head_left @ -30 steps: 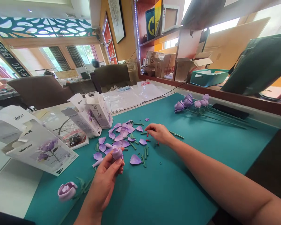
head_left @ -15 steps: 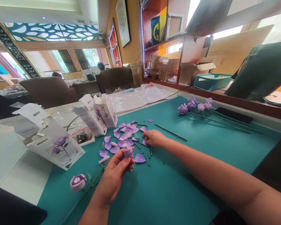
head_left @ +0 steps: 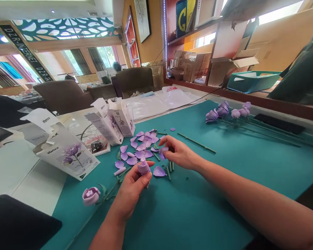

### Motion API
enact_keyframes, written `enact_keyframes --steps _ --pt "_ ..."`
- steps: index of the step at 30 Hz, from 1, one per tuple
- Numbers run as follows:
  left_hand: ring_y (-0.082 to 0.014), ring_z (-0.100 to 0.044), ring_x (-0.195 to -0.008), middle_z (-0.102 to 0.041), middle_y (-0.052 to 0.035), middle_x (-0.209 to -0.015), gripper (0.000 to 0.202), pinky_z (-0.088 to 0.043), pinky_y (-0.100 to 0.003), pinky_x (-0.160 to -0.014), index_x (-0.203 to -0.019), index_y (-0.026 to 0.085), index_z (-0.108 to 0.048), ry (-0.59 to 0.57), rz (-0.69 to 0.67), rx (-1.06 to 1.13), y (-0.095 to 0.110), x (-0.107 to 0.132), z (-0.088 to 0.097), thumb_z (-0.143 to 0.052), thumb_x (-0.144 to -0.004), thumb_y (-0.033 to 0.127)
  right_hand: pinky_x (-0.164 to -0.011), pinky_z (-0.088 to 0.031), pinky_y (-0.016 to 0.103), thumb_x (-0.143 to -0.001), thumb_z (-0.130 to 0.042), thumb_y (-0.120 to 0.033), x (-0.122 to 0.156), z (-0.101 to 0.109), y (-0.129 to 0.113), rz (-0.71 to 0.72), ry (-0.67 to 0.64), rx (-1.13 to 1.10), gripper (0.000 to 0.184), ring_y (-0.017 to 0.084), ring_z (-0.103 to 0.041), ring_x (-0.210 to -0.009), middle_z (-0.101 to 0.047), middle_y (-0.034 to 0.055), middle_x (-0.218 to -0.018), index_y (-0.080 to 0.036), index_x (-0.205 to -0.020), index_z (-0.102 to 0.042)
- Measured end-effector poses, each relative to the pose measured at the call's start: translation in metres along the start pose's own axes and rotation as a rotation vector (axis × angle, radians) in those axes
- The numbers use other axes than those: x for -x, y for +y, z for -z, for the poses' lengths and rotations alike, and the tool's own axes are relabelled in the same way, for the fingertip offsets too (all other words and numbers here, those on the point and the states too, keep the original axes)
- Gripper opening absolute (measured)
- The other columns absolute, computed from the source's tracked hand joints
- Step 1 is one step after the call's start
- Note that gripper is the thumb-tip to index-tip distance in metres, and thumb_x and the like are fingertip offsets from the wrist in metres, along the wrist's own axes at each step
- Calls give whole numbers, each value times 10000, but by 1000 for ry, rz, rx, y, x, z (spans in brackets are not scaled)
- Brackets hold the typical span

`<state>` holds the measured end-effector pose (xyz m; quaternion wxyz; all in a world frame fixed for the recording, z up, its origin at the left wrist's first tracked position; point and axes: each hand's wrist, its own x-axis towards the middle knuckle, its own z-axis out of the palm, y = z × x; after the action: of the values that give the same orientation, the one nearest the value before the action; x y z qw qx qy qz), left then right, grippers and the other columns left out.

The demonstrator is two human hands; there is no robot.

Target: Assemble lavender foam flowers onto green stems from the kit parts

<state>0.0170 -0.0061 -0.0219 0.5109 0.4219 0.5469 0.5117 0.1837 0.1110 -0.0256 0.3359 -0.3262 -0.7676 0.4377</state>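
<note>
Mat: teal work mat (head_left: 211,215), loose petals (head_left: 143,142) heaped toward its left edge.
Bud: your left hand (head_left: 131,187) clamps a purple flower bud (head_left: 143,167) just nearside of that heap.
Change: your right hand (head_left: 181,154) has lifted off the heap, thumb and finger now pinched on one petal (head_left: 163,152) beside the bud.

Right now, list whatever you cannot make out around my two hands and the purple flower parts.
Head view, bud: its lower part is hidden by the fingers of the left hand.
Head view, petal: partly covered by the right hand; its full shape is unclear.
Head view, dark speck on the mat: too small to identify.
Head view, box: its fine print is too small to read.
</note>
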Motion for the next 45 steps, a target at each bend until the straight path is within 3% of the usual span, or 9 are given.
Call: enact_keyframes --steps 5,8,13,21,26,45 --pt "-122 -413 -617 -502 37 -681 332 -334 -258 -609 -1001 228 -605 13 1 -17 -1 -2 1 -687 -715 376 -463 -324 188 -747 -583 -171 8 3 -15 20 -74 -124 151 71 -394 -518 -440 -74 -574 -178 -898 -585" --pt "-120 -425 -639 -514 34 -684 313 -337 -250 -610 -949 229 -620 4 14 -8 -3 -3 2 -717 -692 380 -466 -377 189 -697 -707 -264 11 2 -23 -8 -121 -281 261 72 -439 -520 -473 -73 -580 -167 -896 -569" --pt "-126 -466 -672 -550 20 -715 347 -381 -264 -645 -944 228 -677 71 24 26 -4 -4 0 -768 -638 364 -533 -479 216 -666 -724 -225 14 1 -27 -41 -183 -418 323 80 -527 -544 -506 -79 -614 -180 -942 -561" --pt "-143 -489 -676 -601 -6 -748 349 -415 -278 -649 -939 223 -711 78 -3 -72 -1 -6 0 -766 -630 375 -549 -430 206 -691 -731 -213 20 0 -29 58 -83 -101 232 91 -550 -615 -595 -45 -676 -185 -875 -592" --pt "-138 -479 -651 -610 -4 -728 310 -411 -264 -626 -936 232 -727 66 -24 -131 1 -7 -1 -747 -649 346 -532 -383 187 -706 -727 -189 21 0 -34 95 -92 69 189 74 -526 -583 -585 -63 -646 -192 -834 -589" --pt "-147 -509 -653 -622 -11 -719 427 -433 -270 -638 -965 212 -727 88 -33 -178 1 -5 -2 -768 -611 447 -556 -348 180 -716 -719 -169 23 -3 -34 219 -96 263 183 69 -490 -564 -568 -65 -648 -194 -828 -577"
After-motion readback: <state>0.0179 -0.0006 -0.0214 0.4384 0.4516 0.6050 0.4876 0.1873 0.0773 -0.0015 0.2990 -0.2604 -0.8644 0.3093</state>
